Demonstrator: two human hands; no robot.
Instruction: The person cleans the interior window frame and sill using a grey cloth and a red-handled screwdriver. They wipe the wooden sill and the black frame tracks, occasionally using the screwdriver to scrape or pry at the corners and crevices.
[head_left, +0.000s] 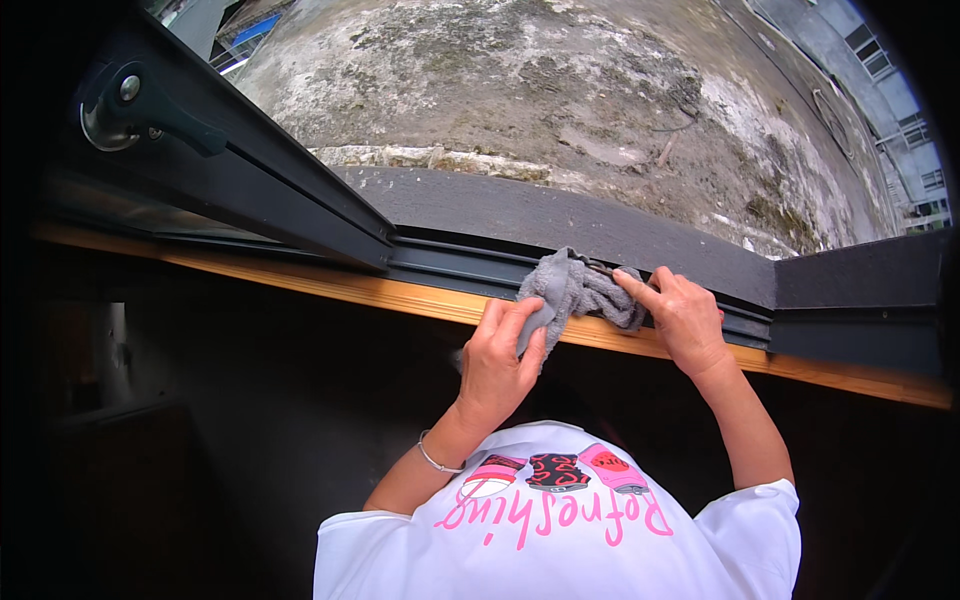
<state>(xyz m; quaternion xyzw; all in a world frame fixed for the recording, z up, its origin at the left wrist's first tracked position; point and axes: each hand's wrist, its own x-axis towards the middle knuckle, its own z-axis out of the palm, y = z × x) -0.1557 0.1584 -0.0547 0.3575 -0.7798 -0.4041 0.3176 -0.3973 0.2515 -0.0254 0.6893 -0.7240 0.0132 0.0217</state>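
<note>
A grey terry cloth (574, 292) lies bunched over the dark metal track of the window frame (465, 264) and the wooden sill edge. My left hand (499, 352) pinches the cloth's near left end between thumb and fingers. At the cloth's right side, my right hand (686, 319) is closed around a slim dark tool (600, 267), its index finger stretched along it. The tool's tip presses into the cloth at the track. Most of the tool is hidden by the hand; a small red part shows beyond the palm, and its exact kind cannot be told.
A dark window sash (277, 184) with a lever handle (161, 112) stands swung at the left. Wooden trim (420, 296) runs along the inner side. Outside, past a dark ledge (525, 206), lies a weathered concrete surface (480, 90). A dark frame side (855, 300) bounds the right.
</note>
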